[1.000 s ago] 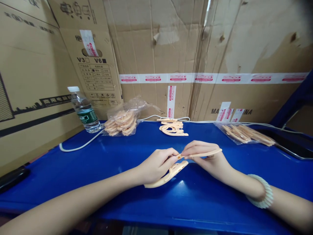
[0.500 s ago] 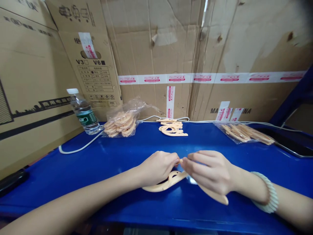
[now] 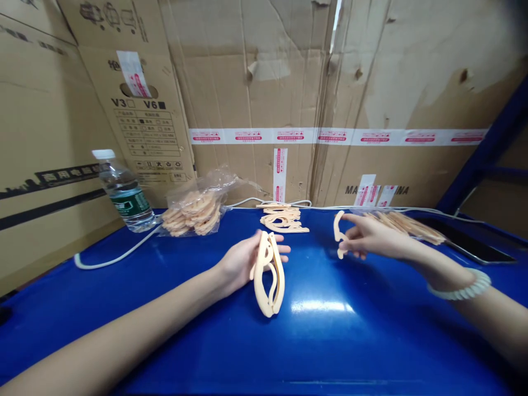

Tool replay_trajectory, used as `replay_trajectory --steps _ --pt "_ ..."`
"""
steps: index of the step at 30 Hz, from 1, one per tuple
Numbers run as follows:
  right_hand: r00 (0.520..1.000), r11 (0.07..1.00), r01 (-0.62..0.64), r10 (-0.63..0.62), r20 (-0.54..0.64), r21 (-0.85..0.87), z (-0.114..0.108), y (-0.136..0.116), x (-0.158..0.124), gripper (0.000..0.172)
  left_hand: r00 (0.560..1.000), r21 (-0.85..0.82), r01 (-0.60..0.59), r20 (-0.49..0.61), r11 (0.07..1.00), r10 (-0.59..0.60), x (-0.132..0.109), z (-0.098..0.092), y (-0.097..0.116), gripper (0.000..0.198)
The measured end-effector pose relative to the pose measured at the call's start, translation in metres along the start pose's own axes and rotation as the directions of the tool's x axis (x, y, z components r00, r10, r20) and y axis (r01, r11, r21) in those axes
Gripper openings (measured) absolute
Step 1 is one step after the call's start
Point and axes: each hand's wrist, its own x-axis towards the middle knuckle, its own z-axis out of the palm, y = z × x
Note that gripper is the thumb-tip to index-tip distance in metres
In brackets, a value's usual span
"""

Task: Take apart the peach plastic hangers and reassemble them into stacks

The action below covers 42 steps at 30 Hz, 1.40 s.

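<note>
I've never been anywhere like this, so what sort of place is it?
Perhaps a workshop or packing bench: a blue tabletop stands against printed cardboard, and clear-bagged beige pieces lie on it. The wider room isn't shown.

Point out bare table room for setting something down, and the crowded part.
Free: blue table between left hand and right hand, extending frontward; another between white cable and left forearm. Crowded: back edge, with bottle, left bag, loose pieces, right bag, dark flat device.
</note>
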Motion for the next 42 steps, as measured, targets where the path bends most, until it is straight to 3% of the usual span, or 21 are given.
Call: replay_trajectory --steps 2,4,6,10,13,18,21,22,24,26,29,31,32,34,42 --pt "0.997 0.998 -0.068 0.068 0.033 0.004 0.008 0.001 0.000 0.092 0.999 -0.111 0.040 0.015 0.993 -0.039 -0.002 -0.001 0.005 0.053" --pt "0.992 0.994 -0.107 0.106 0.063 0.003 0.015 -0.001 -0.002 0.095 0.999 -0.137 0.040 0.019 0.990 -0.038 -0.004 -0.001 0.007 0.056" --pt "0.988 0.992 -0.126 0.126 0.086 0.000 0.020 -0.003 -0.003 0.092 1.000 -0.082 0.001 0.006 0.997 0.000 -0.005 -0.001 0.007 0.045" --pt "0.988 0.988 -0.136 0.140 0.067 -0.072 0.022 -0.004 -0.003 0.082 0.998 0.024 -0.055 0.039 0.998 0.054 -0.007 -0.001 0.001 0.067" --pt "0.988 0.983 -0.131 0.140 0.064 -0.131 0.023 -0.003 -0.002 0.072 0.993 0.033 -0.098 0.074 0.995 0.096 -0.008 -0.002 -0.002 0.070" --pt "0.997 0.956 -0.072 0.076 0.003 -0.284 0.027 -0.004 -0.003 0.062 0.984 0.097 -0.167 0.080 0.981 0.160 -0.010 -0.003 -0.002 0.061" --pt "0.987 0.888 0.061 -0.123 -0.108 -0.456 0.032 -0.011 -0.010 0.054 0.983 0.143 -0.180 0.065 0.973 0.173 -0.010 -0.001 -0.004 0.056" --pt "0.962 0.849 0.131 -0.234 -0.141 -0.512 0.036 -0.015 -0.014 0.050 0.982 0.165 -0.188 0.057 0.968 0.181 -0.010 -0.001 -0.005 0.056" --pt "0.866 0.743 0.316 -0.480 -0.140 -0.590 0.046 -0.026 -0.023 0.042 0.978 0.213 -0.207 0.050 0.955 0.201 -0.009 0.000 -0.008 0.056" --pt "0.712 0.567 0.550 -0.703 -0.011 -0.613 0.061 -0.037 -0.035 0.037 0.974 0.267 -0.226 0.065 0.937 0.216 -0.009 0.001 -0.010 0.054" --pt "0.473 0.241 0.713 -0.859 0.197 -0.659 0.085 -0.048 -0.048 0.026 0.968 0.339 -0.252 0.102 0.907 0.231 -0.011 0.003 -0.012 0.047" --pt "0.372 0.100 0.716 -0.892 0.256 -0.691 0.098 -0.049 -0.051 0.019 0.962 0.370 -0.273 0.117 0.888 0.247 -0.013 0.005 -0.013 0.045" --pt "0.345 0.061 0.709 -0.899 0.271 -0.702 0.102 -0.047 -0.052 0.018 0.959 0.379 -0.284 0.121 0.881 0.257 -0.014 0.006 -0.014 0.045" --pt "0.334 0.034 0.698 -0.899 0.282 -0.715 0.106 -0.043 -0.050 0.016 0.954 0.387 -0.298 0.126 0.873 0.270 -0.016 0.008 -0.014 0.045" --pt "0.385 0.041 0.621 -0.886 0.259 -0.782 0.104 -0.036 -0.044 0.018 0.956 0.352 -0.294 0.098 0.889 0.278 -0.017 0.011 -0.016 0.041"
